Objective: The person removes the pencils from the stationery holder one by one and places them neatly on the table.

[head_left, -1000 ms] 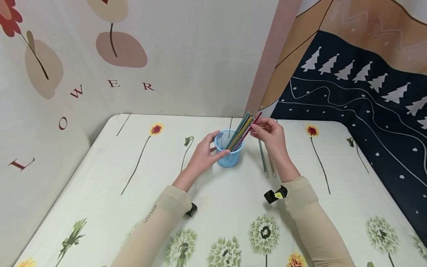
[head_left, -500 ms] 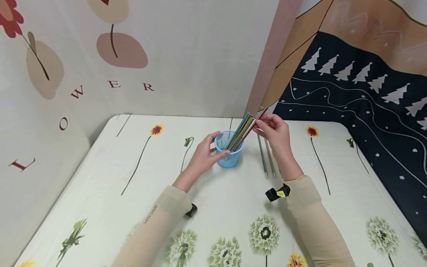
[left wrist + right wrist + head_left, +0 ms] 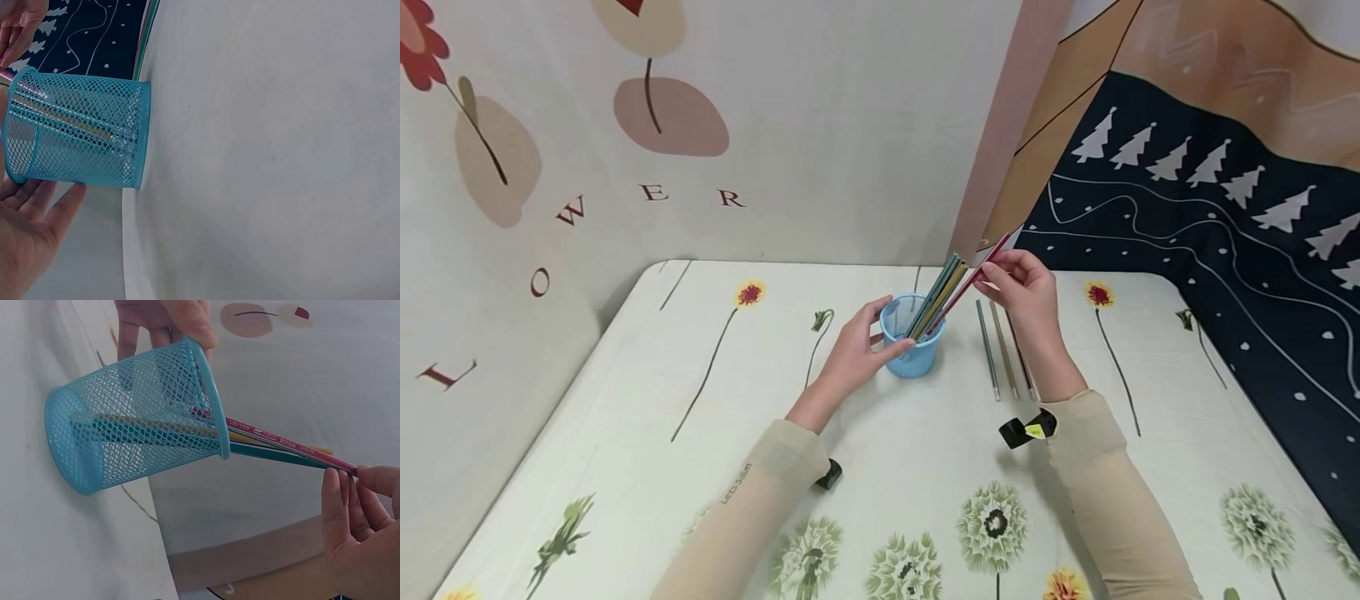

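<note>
My left hand (image 3: 853, 348) holds a blue mesh pencil cup (image 3: 913, 362), thumb over the near rim and fingers behind its wall. The cup stands on the table. A bundle of pencils (image 3: 936, 295), green and yellow among them, leans to the right inside it. Between thumb and fingertips, my right hand (image 3: 1028, 292) pinches the upper end of a red pencil (image 3: 959, 297). In the right wrist view, the red pencil (image 3: 269, 435) slants out past the rim, its eraser end still inside the mesh (image 3: 125, 387).
Beside the cup on the right, a green pencil (image 3: 988, 350), a tan pencil (image 3: 1004, 352) and a dark red pencil (image 3: 1021, 354) lie on the table, roughly parallel. A flower-printed cloth (image 3: 887, 467) covers the table. Printed curtains (image 3: 850, 167) hang behind it.
The right hand has moved up and to the right, drawing the red pencil partly out of the cup. A dark red pencil on the table has come into view. The left hand stays put.
</note>
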`<action>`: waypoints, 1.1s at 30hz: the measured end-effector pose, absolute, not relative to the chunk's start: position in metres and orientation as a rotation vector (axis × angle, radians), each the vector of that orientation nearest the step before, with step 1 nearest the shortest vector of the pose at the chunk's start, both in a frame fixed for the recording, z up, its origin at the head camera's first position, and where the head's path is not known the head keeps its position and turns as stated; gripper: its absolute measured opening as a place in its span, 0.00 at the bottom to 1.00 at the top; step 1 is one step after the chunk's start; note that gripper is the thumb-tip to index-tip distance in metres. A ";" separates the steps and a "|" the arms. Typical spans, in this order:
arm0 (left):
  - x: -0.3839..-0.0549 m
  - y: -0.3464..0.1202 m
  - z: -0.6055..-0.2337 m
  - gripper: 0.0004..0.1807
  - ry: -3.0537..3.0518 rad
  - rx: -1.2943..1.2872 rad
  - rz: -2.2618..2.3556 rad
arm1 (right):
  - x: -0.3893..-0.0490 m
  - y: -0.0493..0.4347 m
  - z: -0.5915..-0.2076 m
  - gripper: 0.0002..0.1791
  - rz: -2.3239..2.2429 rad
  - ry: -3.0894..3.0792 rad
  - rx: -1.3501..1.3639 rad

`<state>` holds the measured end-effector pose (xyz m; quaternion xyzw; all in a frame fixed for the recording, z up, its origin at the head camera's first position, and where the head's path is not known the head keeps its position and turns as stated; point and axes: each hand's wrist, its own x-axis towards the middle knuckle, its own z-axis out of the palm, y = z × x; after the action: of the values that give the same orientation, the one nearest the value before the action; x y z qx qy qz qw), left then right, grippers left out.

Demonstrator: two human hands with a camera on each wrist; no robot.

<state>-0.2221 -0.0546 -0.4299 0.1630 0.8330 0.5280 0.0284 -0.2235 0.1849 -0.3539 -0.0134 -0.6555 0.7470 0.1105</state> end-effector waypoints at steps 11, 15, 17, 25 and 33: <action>-0.222 -0.055 -0.431 0.45 2.570 0.508 1.632 | -0.222 0.190 -0.345 0.07 2.188 -1.888 -0.021; -0.222 -0.054 -0.431 0.45 2.572 0.505 1.629 | -0.222 0.192 -0.343 0.10 2.192 -1.869 -0.018; -0.222 -0.054 -0.431 0.45 2.575 0.504 1.623 | -0.222 0.193 -0.343 0.09 2.187 -1.866 -0.024; -0.222 -0.054 -0.431 0.46 2.578 0.503 1.618 | -0.222 0.196 -0.339 0.08 2.204 -1.821 -0.048; -0.222 -0.055 -0.430 0.45 2.580 0.512 1.618 | -0.220 0.200 -0.335 0.06 2.253 -1.762 -0.010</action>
<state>-0.2219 -0.0548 -0.4304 0.1656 0.8351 0.5239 0.0268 -0.2197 0.2005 -0.3351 -0.0036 -0.6100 0.7798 0.1404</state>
